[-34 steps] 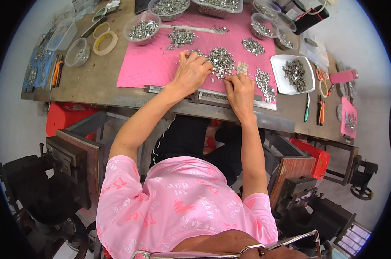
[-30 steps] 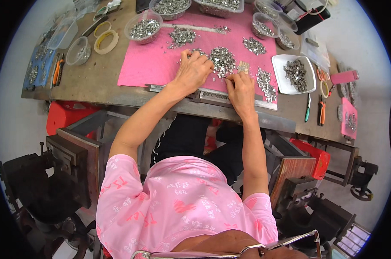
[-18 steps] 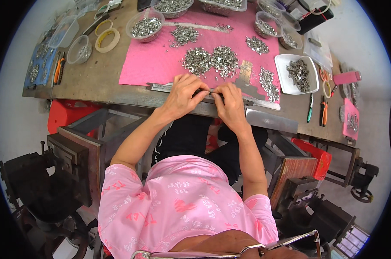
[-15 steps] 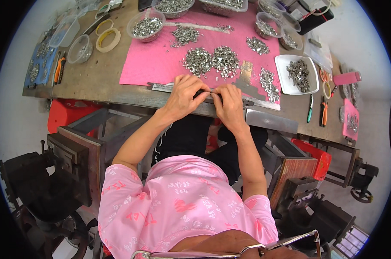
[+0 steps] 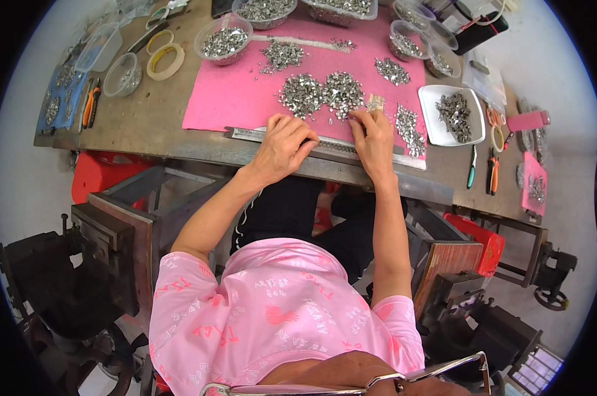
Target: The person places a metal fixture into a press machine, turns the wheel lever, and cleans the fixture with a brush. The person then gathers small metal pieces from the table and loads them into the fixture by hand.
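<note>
A slotted metal strip (image 5: 338,145) lies along the front edge of a pink mat (image 5: 236,89). My left hand (image 5: 282,148) rests over the strip with its fingers curled and closed; whatever sits between thumb and fingertips is hidden. Just behind the strip, my right hand (image 5: 376,145) has its thumb and fingers drawn together. Its fingertips touch the near edge of a pile of small silvery metal pieces (image 5: 343,92), and anything pinched there is too small to name. A second such pile (image 5: 301,94) adjoins it on the left. More loose pieces (image 5: 410,129) lie right of my right hand.
A white square dish (image 5: 425,113) of metal pieces stands to the right, beside a teal-handled tool (image 5: 472,166) and orange-handled pliers (image 5: 494,173). Clear tubs (image 5: 201,45) line the back. Tape rolls (image 5: 174,71) and another orange-handled tool (image 5: 87,109) lie left.
My right hand has left the spot beside my left fingertips and moved right and away from me to the pile, uncovering part of the strip. My left hand has stayed in place.
</note>
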Demonstrator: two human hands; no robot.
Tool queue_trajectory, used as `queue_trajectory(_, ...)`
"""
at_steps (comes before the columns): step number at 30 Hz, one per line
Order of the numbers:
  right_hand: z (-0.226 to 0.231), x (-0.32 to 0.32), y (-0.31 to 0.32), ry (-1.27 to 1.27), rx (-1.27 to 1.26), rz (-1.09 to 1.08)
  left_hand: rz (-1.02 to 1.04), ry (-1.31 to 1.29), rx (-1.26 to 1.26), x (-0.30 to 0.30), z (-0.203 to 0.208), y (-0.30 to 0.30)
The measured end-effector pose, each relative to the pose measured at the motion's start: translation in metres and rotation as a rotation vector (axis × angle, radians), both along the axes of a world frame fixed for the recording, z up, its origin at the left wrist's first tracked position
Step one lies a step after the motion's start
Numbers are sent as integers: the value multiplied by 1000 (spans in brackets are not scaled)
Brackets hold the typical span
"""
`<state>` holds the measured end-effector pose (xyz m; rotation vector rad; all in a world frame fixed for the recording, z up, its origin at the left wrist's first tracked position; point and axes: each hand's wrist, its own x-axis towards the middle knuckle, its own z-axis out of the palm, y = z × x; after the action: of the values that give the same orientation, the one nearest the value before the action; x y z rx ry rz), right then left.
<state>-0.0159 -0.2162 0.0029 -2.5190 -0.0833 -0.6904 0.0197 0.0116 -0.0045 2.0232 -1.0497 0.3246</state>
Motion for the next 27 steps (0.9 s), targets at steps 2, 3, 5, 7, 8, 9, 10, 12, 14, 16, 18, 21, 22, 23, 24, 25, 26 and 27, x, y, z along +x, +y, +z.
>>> queue_trajectory(2,-1,2,-1,-13,-47,5,-11,32,-19,0,0,1)
queue_trajectory(3,-1,3,-1,-16,-70,4,-22,63,-38,0,0,1)
queue_trajectory(5,-1,2,-1,-19,-94,3,-29,36,-26,-1,3,1)
queue_trajectory(7,1,0,-1,-40,-101,8,-37,9,-16,-1,3,0)
queue_trajectory(8,3,-3,-1,-40,-101,8,-27,-2,-14,-1,1,1)
queue_trajectory(9,5,-6,-1,-30,-111,8,-17,-12,-11,-2,0,1)
queue_trajectory(10,8,-10,0,-21,-121,7,-17,-11,-11,-2,-1,0)
queue_trajectory(12,15,-20,4,5,-47,58,6,-45,-29,-3,-1,-1)
queue_trajectory(14,17,-30,11,29,26,106,19,-52,-34,-3,-1,-2)
queue_trajectory(16,15,-37,19,65,145,144,31,-60,-41,-2,-1,-4)
queue_trajectory(18,12,-39,23,50,133,117,48,-20,-51,-3,0,-5)
queue_trajectory(21,7,-40,27,15,112,70,57,-31,-18,-3,-1,-6)
queue_trajectory(22,6,-39,28,-5,102,48,57,-32,-18,-3,0,-5)
queue_trajectory(23,5,-39,26,-7,101,49,44,-24,-21,-3,1,-5)
queue_trajectory(24,4,-37,22,-10,104,27,32,-17,-23,-3,2,-4)
queue_trajectory(25,4,-36,19,-14,106,5,32,-20,-25,-3,3,-5)
queue_trajectory(26,4,-34,14,-16,105,4,36,-15,-19,-3,3,-5)
queue_trajectory(27,4,-32,10,11,97,-22,40,-10,-14,-4,3,-5)
